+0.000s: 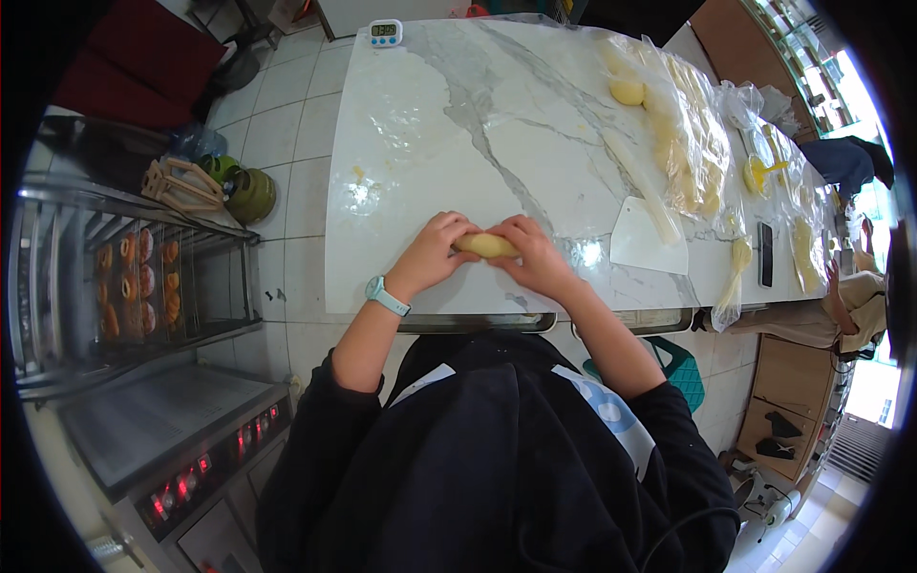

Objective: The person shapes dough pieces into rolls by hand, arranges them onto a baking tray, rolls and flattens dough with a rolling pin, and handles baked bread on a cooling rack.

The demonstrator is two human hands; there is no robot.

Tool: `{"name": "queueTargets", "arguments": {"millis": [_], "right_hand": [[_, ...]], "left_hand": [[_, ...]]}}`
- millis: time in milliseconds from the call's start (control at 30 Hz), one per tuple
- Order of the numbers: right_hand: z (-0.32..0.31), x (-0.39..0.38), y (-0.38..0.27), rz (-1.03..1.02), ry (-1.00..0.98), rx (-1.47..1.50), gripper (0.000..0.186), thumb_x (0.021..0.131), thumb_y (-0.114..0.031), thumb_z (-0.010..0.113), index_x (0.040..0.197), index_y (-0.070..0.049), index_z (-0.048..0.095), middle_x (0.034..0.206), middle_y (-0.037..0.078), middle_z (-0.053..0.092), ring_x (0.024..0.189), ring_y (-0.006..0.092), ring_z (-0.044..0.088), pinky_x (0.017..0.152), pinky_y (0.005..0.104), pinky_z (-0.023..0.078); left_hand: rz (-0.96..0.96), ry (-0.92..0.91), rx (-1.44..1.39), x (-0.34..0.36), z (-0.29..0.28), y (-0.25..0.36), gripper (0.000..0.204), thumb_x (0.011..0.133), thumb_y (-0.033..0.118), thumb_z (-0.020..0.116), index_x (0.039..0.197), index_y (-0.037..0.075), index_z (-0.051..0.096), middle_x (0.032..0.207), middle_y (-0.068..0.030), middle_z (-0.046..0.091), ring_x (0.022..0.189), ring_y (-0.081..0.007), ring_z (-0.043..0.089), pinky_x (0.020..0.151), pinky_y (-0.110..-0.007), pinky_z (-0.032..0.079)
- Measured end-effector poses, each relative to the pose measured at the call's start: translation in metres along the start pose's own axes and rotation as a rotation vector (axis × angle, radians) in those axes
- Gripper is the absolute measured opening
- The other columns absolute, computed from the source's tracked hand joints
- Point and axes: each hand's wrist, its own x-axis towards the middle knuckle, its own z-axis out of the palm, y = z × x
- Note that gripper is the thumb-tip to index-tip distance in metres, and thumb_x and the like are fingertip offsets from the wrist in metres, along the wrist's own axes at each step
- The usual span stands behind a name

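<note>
Dough piece [489, 245] is mid-frame, on or just over the marbled surface [411, 143], w/ L hand [437, 253] and R hand [537, 258] at opp. ends, fingers and thumbs pinching it b/w them, prob. so both sides get equal pressure. From where I stand it's pale yellow, smooth, plump and longish, ends partly hidden by fingers. White flat scraper [635, 241] lies right of ctr, apparently set w/in reach but out of the way.

Dough [490, 246] on table [392, 124] between left hand [437, 250] and right hand [533, 256]; phone [765, 254] right of both; timer [386, 34] beyond left hand.
</note>
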Motion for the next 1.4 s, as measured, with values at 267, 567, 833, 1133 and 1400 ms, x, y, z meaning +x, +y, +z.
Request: {"name": "queueTargets", "arguments": {"millis": [267,567,833,1133,1400], "right_hand": [[-0.021,0.0,-0.012,0.189,-0.008,0.035,0.055,0.066,-0.014,0.079,0.116,-0.004,0.059,0.102,0.011,0.057,0.092,0.0263,0.056,0.081,0.0356,0.047],[-0.017,-0.005,-0.013,0.178,0.065,-0.006,0.054,0.066,-0.019,0.079,0.114,-0.004,0.06,0.103,0.012,0.057,0.095,0.0267,0.057,0.084,0.0358,0.047],[-0.005,0.011,-0.002,0.121,-0.018,-0.041,0.051,0.068,-0.023,0.079,0.113,-0.006,0.061,0.107,0.012,0.056,0.103,0.03,0.053,0.088,0.0384,0.044],[-0.009,0.001,-0.011,0.137,0.067,0.033,0.054,0.066,-0.014,0.078,0.115,-0.005,0.059,0.105,0.013,0.055,0.097,0.0307,0.055,0.084,0.0364,0.046],[-0.025,0.004,-0.007,0.274,-0.144,0.099,0.054,0.065,-0.01,0.078,0.116,-0.004,0.06,0.106,0.012,0.057,0.09,0.0279,0.058,0.08,0.0353,0.048]], "left_hand": [[-0.218,-0.014,-0.042,-0.005,-0.022,0.0,0.037,0.072,0.01,0.075,0.107,0.005,0.063,0.099,-0.0082,0.059,0.088,-0.0219,0.057,0.073,-0.031,0.048],[-0.142,0.074,0.061,0.003,-0.014,0.007,0.031,0.07,0.008,0.074,0.098,0.002,0.065,0.09,-0.0088,0.062,0.081,-0.0215,0.059,0.071,-0.031,0.049],[-0.052,0.019,0.158,0.014,-0.008,-0.004,0.037,0.068,0.011,0.077,0.102,0.003,0.063,0.089,-0.0068,0.06,0.08,-0.0229,0.059,0.074,-0.032,0.049],[-0.027,-0.014,0.048,0.011,-0.015,-0.001,0.041,0.063,0.011,0.08,0.101,0.004,0.064,0.091,-0.0068,0.06,0.085,-0.0195,0.058,0.078,-0.03,0.048],[-0.202,-0.223,-0.025,0.018,-0.029,-0.004,0.037,0.067,0.007,0.077,0.102,0.004,0.065,0.093,-0.0075,0.061,0.083,-0.0197,0.06,0.078,-0.03,0.048]]}}
